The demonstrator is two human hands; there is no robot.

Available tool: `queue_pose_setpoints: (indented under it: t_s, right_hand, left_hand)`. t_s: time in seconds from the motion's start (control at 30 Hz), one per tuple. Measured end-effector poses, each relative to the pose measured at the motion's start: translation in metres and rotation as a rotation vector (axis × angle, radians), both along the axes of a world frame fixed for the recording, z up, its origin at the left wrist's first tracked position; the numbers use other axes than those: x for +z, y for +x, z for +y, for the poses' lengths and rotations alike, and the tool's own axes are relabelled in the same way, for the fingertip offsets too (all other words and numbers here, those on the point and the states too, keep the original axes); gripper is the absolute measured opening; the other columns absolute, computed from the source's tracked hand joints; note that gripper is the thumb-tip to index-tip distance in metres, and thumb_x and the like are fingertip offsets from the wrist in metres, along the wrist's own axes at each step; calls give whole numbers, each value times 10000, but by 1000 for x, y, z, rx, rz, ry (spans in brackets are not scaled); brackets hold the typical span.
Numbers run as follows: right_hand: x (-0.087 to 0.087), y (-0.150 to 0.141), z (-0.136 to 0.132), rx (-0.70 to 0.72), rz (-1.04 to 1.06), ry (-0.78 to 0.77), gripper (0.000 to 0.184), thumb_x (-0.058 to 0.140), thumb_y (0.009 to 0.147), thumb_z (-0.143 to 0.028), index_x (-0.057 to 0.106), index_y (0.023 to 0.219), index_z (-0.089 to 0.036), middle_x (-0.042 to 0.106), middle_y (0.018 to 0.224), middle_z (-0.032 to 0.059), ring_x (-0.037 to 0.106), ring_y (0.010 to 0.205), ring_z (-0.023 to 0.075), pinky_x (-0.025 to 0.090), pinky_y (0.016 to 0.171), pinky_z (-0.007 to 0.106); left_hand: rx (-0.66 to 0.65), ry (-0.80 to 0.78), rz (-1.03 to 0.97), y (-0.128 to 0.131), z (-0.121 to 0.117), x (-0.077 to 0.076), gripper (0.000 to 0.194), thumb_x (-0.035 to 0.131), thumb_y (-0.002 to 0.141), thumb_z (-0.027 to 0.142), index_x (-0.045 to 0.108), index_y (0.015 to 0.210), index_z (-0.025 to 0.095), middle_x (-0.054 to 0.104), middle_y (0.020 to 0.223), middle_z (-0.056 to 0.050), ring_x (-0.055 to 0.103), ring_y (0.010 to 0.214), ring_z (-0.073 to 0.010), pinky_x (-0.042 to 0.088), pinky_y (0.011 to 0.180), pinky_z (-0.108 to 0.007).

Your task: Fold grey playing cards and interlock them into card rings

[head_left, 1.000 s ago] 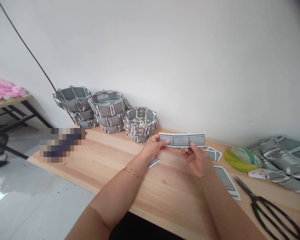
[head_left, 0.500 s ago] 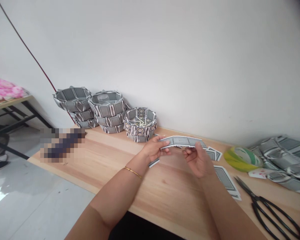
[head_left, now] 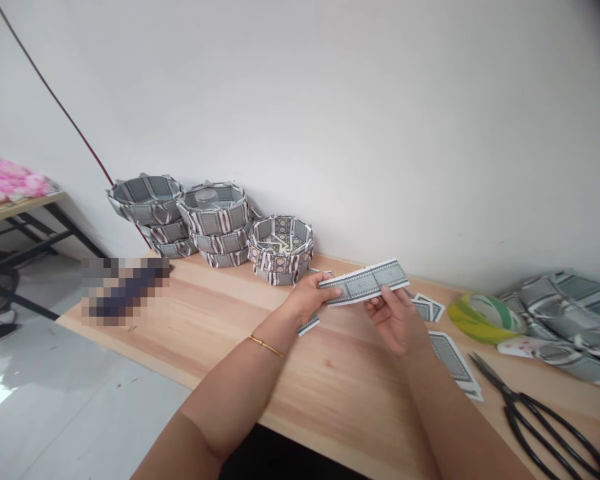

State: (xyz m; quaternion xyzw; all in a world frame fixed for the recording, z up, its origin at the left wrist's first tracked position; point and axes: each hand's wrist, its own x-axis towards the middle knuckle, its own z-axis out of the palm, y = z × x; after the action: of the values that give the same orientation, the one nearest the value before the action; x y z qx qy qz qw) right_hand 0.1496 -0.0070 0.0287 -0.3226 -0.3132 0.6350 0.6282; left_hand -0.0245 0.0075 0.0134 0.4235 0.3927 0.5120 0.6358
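A folded strip of grey patterned playing cards [head_left: 364,283] is held above the wooden table [head_left: 220,320], tilted up to the right. My left hand [head_left: 310,298] pinches its left end; a thin gold bangle sits on that wrist. My right hand [head_left: 396,321] grips the strip from below near its right half. A small folded card piece [head_left: 308,325] lies on the table under my left hand. Loose grey-backed cards [head_left: 450,357] lie by my right wrist.
Stacks of woven card baskets [head_left: 215,223] and one single basket [head_left: 281,248] stand by the wall at the back left. To the right lie a yellow-green tape roll [head_left: 485,318], black scissors [head_left: 540,417] and a heap of folded card strips [head_left: 565,323]. A blurred object [head_left: 125,287] lies at the table's left end.
The strip was held level, then tipped nearly flat away from me, and now faces me again with its right end raised. Both hands kept hold of it.
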Motion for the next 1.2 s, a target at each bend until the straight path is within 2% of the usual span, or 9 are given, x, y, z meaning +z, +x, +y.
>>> queue_pose_setpoints:
  t_s: [0.13,0.2,0.37,0.53,0.7,0.87,0.93,1.07,1.2]
  right_hand:
    - [-7,3,2,-30,-25,9,212,816,625,-236,630,725,-243,580,700,-68,538,620,58,493,540,177]
    - [-9,4,3,-32,-41,12,216,822,613,-228,642,731,-244,598,714,-61,562,656,69,510,564,185]
    - [-9,3,3,14,-68,-3,270,819,616,-244,666,837,-269,665,878,-53,610,765,72,536,661,186]
    - [-7,-1,0,41,-36,24,371,820,605,-240,649,926,-312,682,957,-58,629,872,92,542,779,216]
    - [-2,-4,-6,72,-75,95,378,802,618,-189,643,941,-305,672,1053,-46,606,997,127,522,873,259]
    - [-2,-3,-5,31,-110,132,351,807,609,-195,638,899,-296,675,1043,-41,609,1011,151,515,898,308]
    - [-4,-2,-3,9,-116,121,348,809,615,-214,638,907,-298,676,1020,-43,619,968,139,536,848,288]
    - [-11,2,3,-69,-133,44,310,807,630,-288,641,891,-276,677,896,-46,630,742,86,560,667,210]
    - [-16,3,7,-79,-134,-39,328,814,615,-302,631,885,-273,673,814,-57,625,644,87,565,603,218]
  left_hand:
    - [96,317,426,-2,0,0,200,726,656,284,641,794,166,604,750,13,536,725,-137,395,699,-241]
    - [177,464,571,-2,-1,1,139,695,688,242,655,807,183,618,797,-3,547,810,-163,397,754,-258]
    - [296,664,717,-3,-2,3,101,616,722,105,639,781,183,603,832,-25,545,876,-167,407,823,-286]
    - [418,819,864,-2,-6,5,230,510,705,-3,609,810,175,523,1102,-86,500,1051,-193,407,911,-348]
    - [492,867,898,-1,-10,9,245,495,702,-3,569,858,170,473,1186,-113,459,1139,-220,396,961,-396]
    - [502,888,1005,0,-12,11,377,596,702,73,545,1054,197,461,1227,-115,411,1194,-267,348,1006,-475]
    - [481,908,1021,1,-12,11,385,639,726,150,534,1093,202,462,1234,-117,401,1205,-271,339,1018,-478]
    - [479,897,1016,2,-12,10,410,681,739,262,530,1114,197,466,1233,-120,404,1197,-267,345,1017,-464]
    - [473,881,1021,2,-14,10,361,639,777,252,536,1119,203,482,1220,-121,415,1187,-264,350,1003,-468]
